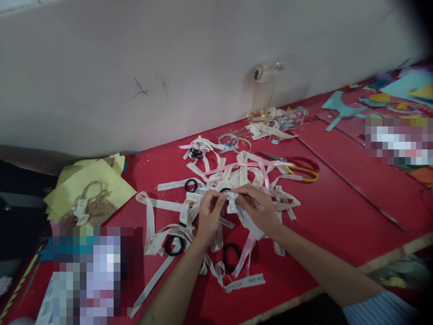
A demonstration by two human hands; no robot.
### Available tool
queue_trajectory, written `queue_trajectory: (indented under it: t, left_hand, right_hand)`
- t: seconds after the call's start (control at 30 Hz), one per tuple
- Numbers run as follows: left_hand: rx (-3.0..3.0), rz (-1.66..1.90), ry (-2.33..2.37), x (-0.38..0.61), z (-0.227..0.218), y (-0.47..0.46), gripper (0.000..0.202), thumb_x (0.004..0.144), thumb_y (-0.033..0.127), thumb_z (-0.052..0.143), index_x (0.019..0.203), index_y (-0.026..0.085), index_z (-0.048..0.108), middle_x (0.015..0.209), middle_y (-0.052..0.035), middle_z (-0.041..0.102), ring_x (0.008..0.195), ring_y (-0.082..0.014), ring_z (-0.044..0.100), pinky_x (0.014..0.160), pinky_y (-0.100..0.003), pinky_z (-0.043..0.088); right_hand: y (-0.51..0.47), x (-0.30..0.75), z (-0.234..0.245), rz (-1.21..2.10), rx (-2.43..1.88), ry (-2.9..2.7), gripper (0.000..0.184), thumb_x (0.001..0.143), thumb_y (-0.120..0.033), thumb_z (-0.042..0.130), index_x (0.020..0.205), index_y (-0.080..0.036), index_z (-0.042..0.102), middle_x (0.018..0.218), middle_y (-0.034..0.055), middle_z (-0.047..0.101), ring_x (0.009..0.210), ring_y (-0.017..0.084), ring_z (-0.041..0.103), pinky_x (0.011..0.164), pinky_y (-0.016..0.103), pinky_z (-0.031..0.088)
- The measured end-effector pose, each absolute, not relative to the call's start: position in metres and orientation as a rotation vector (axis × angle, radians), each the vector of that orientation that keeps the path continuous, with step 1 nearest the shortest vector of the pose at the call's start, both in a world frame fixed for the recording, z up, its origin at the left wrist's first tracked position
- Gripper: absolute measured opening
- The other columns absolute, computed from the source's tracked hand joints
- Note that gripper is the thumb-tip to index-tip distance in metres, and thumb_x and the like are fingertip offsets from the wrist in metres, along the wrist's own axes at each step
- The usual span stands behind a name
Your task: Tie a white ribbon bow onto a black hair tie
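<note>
My left hand (211, 211) and my right hand (257, 208) meet over a tangle of printed ribbons. Between my fingertips is a white ribbon bow (232, 203), pinched from both sides. A black hair tie (225, 191) shows just behind the bow, partly covered by my fingers. Beneath my hands spreads a heap of white ribbon (223, 178) with dark lettering, and a pink ribbon (246, 253) runs through it. More black hair ties lie close by: one hair tie (174, 246) to the left and another hair tie (231, 257) in front.
Scissors (301, 165) with red and yellow handles lie right of the heap. A clear bottle (263, 95) stands against the wall. Yellow paper (101, 178) with twine (98, 205) sits at left. A thin rod (352, 183) crosses the red table (324, 234). Blue paper cutouts (341, 108) lie far right.
</note>
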State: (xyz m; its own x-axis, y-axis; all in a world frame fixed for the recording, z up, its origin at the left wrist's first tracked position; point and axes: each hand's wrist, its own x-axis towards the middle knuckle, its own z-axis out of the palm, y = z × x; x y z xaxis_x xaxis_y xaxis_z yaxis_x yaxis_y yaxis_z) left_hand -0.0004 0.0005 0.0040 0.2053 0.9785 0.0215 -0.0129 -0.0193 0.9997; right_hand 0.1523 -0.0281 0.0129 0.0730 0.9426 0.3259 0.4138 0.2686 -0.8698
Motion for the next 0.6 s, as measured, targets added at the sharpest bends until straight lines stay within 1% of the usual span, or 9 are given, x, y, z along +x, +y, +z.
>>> queue_trajectory:
  t: [0.13,0.3,0.37,0.47,0.6]
  left_hand:
    - [1.346,1.004,1.006,0.0,0.0059,0.0007,0.021,0.086,0.037,0.052,0.079,0.018,0.056,0.062,0.0041,0.046,0.055,-0.0088,0.043,0.054,-0.021,0.034]
    - [1.352,1.016,1.016,0.001,0.0046,0.0003,0.021,0.085,0.037,0.054,0.078,0.018,0.057,0.062,0.0037,0.047,0.056,-0.0093,0.041,0.054,-0.021,0.033]
    - [1.351,1.015,1.016,0.0007,0.0034,0.0001,0.021,0.084,0.038,0.055,0.078,0.018,0.058,0.064,0.0033,0.048,0.057,-0.0095,0.042,0.055,-0.021,0.034]
    - [1.343,1.012,0.995,-0.0004,0.0015,-0.0004,0.02,0.084,0.038,0.055,0.082,0.018,0.057,0.065,0.0032,0.049,0.057,-0.0096,0.043,0.055,-0.021,0.035]
    - [1.346,1.011,0.945,-0.0013,-0.0005,-0.0018,0.017,0.083,0.036,0.057,0.088,0.019,0.056,0.069,0.0024,0.052,0.059,-0.0098,0.046,0.058,-0.022,0.038]
  right_hand:
    - [-0.0284,0.1528,0.0132,0.674,-1.308,-1.496,0.018,0.088,-0.019,0.051,0.098,-0.023,0.064,0.092,0.0045,0.063,0.084,0.018,0.06,0.074,0.03,0.049]
    - [-0.0268,0.1525,0.0119,0.669,-1.299,-1.515,0.019,0.087,-0.019,0.051,0.1,-0.024,0.063,0.096,0.0047,0.064,0.088,0.019,0.06,0.076,0.031,0.049]
    - [-0.0259,0.1523,0.0113,0.676,-1.293,-1.54,0.019,0.087,-0.018,0.051,0.099,-0.023,0.063,0.094,0.0042,0.065,0.087,0.018,0.061,0.076,0.03,0.048]
    - [-0.0253,0.1525,0.0102,0.694,-1.302,-1.551,0.02,0.088,-0.016,0.047,0.097,-0.023,0.064,0.089,0.0032,0.065,0.083,0.017,0.061,0.074,0.029,0.048]
    - [-0.0254,0.1534,0.0083,0.691,-1.309,-1.52,0.023,0.088,-0.016,0.046,0.1,-0.023,0.064,0.092,0.0041,0.065,0.083,0.017,0.06,0.072,0.029,0.047]
